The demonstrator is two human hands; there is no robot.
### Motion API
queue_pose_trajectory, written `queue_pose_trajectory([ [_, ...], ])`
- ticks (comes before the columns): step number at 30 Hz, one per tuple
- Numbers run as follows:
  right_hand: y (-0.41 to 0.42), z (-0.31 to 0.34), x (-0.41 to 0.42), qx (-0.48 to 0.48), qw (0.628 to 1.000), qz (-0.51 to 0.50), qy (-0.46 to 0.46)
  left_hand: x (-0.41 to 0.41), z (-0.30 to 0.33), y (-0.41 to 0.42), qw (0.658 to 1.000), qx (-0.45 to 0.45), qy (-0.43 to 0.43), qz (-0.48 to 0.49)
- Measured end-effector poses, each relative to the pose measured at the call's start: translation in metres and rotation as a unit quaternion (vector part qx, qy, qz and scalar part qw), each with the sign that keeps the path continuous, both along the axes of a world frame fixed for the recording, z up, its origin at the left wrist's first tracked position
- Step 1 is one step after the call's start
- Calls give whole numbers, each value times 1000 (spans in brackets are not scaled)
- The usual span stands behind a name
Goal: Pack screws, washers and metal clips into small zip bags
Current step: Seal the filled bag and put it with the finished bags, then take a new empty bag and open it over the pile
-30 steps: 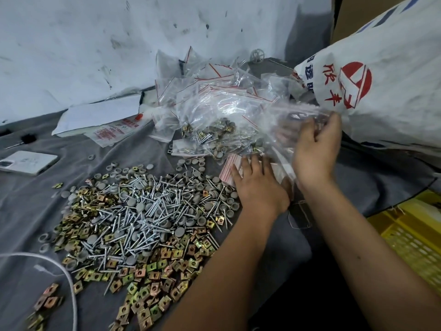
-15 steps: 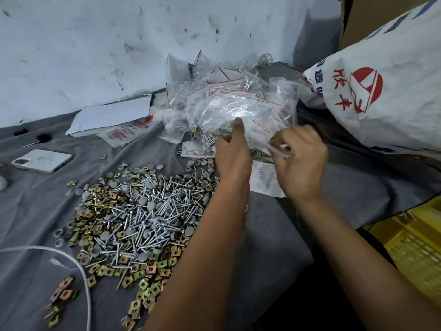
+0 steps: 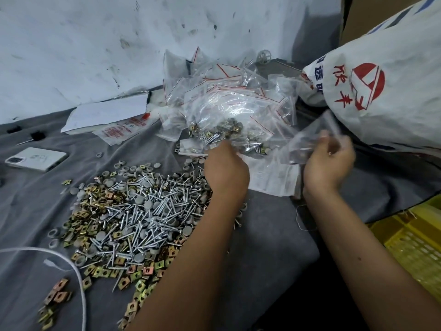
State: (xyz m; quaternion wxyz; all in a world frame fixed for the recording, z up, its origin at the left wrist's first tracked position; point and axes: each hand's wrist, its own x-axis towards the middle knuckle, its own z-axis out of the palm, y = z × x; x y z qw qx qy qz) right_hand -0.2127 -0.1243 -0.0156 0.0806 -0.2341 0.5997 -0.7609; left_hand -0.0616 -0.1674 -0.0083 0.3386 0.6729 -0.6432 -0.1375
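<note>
Silver screws (image 3: 148, 211) top a pile on a dark grey cloth (image 3: 269, 235), mixed with pale grey washers (image 3: 133, 168) and clips (image 3: 95, 271) of brassy yellow tinged green and coppery pink. Behind the pile, clear bags (image 3: 238, 103) carry thin red zip lines, and right of them a white sack (image 3: 393, 91) bears a red emblem, red characters and blue stripes. Left of the pile lies a white phone (image 3: 35, 158), in front of it a white cable (image 3: 78, 283), and far right a yellow perforated crate (image 3: 415, 254).

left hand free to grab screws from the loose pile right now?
Probably yes. The left hand hovers at the far edge of the screw pile, seemingly holding nothing, with nothing between them. The right hand holds the zip bag.
</note>
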Motion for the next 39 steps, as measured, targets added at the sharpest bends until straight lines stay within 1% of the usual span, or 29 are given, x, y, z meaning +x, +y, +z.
queue_pose_trajectory([
  [1, 2, 7, -1, -31, 999, -36, -4, -1, -2, 3, 997, -14, -81, -10],
  [2, 2, 12, -1, -63, 997, -47, -13, -4, -3, 5, 990, -21, -140, -19],
  [3, 3, 18, -1, -91, 995, -44, -21, -6, -5, 7, 984, -24, -177, -26],
  [5, 5, 31, -3, -138, 990, -33, -12, -10, -8, 6, 974, -31, -220, -39],
  [8, 8, 49, -2, -165, 984, 2, 71, -13, -8, 5, 971, -27, -232, -48],
  [10, 8, 54, 5, -126, 984, 67, 104, -13, -5, 5, 970, -11, -237, -49],
  [12, 4, 52, 16, -52, 983, 138, 108, -9, 3, 4, 978, -16, -204, -50],
  [13, 3, 51, 21, -21, 981, 169, 98, -5, 10, 4, 985, -34, -158, -53],
  [14, 1, 50, 27, -4, 977, 201, 66, 0, 17, 3, 994, -58, -80, -54],
  [15, 0, 50, 34, -5, 971, 239, 8, 7, 25, 3, 996, -67, 34, -53],
  [16, -1, 51, 42, -17, 956, 287, -64, 16, 34, 5, 983, -44, 167, -55],
  [17, -1, 53, 51, -35, 930, 341, -133, 25, 42, 6, 952, 6, 299, -64],
  [18, -2, 54, 60, -55, 898, 394, -187, 33, 48, 8, 907, 71, 406, -84],
  [19, -3, 55, 71, -70, 865, 442, -226, 45, 52, 9, 864, 116, 476, -114],
  [20, -4, 56, 80, -80, 837, 478, -254, 56, 54, 11, 833, 128, 519, -144],
  [21, -6, 57, 89, -79, 816, 507, -266, 69, 55, 14, 813, 119, 547, -161],
  [22, -8, 58, 97, -68, 805, 529, -259, 85, 56, 18, 801, 97, 570, -159],
  [23, -10, 58, 101, -49, 806, 541, -233, 99, 56, 21, 798, 72, 582, -142],
  [24, -12, 59, 107, -20, 816, 547, -186, 118, 55, 24, 806, 45, 579, -117],
  [25, -15, 58, 114, 13, 830, 543, -126, 137, 53, 28, 824, 16, 558, -97],
  [27, -20, 53, 131, 66, 844, 532, -13, 175, 50, 37, 875, -33, 478, -71],
  [29, -25, 49, 150, 104, 825, 551, 62, 210, 47, 45, 922, -64, 380, -33],
  [32, -28, 44, 183, 162, 768, 584, 204, 255, 41, 56, 962, -89, 259, 14],
  [34, -30, 41, 204, 167, 758, 571, 268, 275, 34, 61, 969, -105, 218, 46],
  [35, -31, 41, 215, 160, 763, 557, 286, 280, 30, 63, 973, -123, 177, 82],
  [36, -32, 40, 224, 151, 770, 543, 298, 281, 25, 65, 974, -152, 103, 133],
  [37, -32, 38, 232, 142, 780, 530, 303, 278, 21, 65, 964, -192, 18, 182],
  [38, -32, 36, 236, 129, 790, 518, 302, 271, 16, 64, 946, -241, -36, 214],
  [39, -31, 33, 239, 113, 797, 512, 299, 261, 14, 63, 933, -281, -43, 223],
])
